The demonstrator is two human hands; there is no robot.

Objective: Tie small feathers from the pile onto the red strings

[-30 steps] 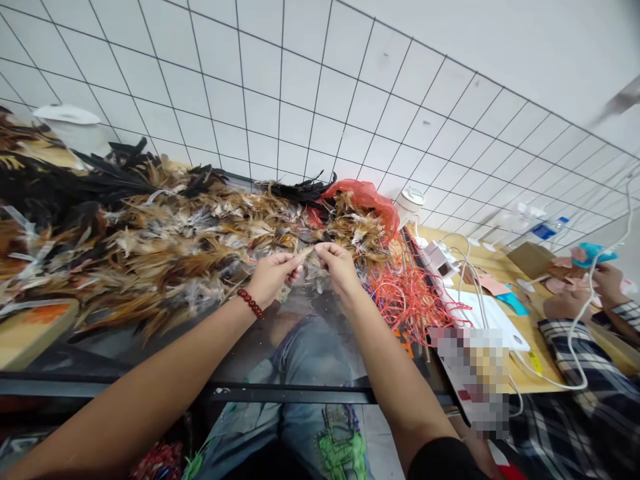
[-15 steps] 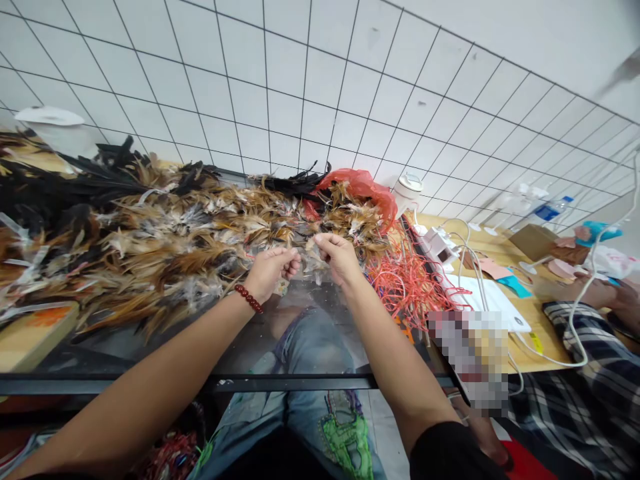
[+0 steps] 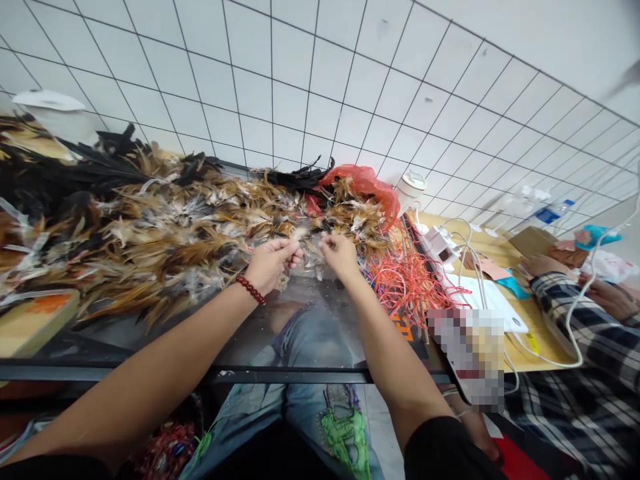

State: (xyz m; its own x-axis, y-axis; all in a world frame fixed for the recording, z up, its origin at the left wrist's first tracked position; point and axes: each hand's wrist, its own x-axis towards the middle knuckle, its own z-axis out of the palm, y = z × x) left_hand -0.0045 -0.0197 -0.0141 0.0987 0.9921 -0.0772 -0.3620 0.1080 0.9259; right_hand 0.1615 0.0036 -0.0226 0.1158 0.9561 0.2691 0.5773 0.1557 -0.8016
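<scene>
Just in front of the feather heap (image 3: 165, 233), near its red-bag end: left hand (image 3: 270, 265) curled shut on a small tuft of feathers (image 3: 299, 235); right hand (image 3: 340, 255) pinched closed, contents too small to tell. Likely weightless, soft, easily crushed; best gripped at the stiff quill ends, not the fluff.

Feather heap (image 3: 150, 227) left of cords (image 3: 405, 280)

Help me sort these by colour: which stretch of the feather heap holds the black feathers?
The far-left stretch, against the tiled wall. It is black, while the feathers nearest the left hand are brown and tan.
</scene>
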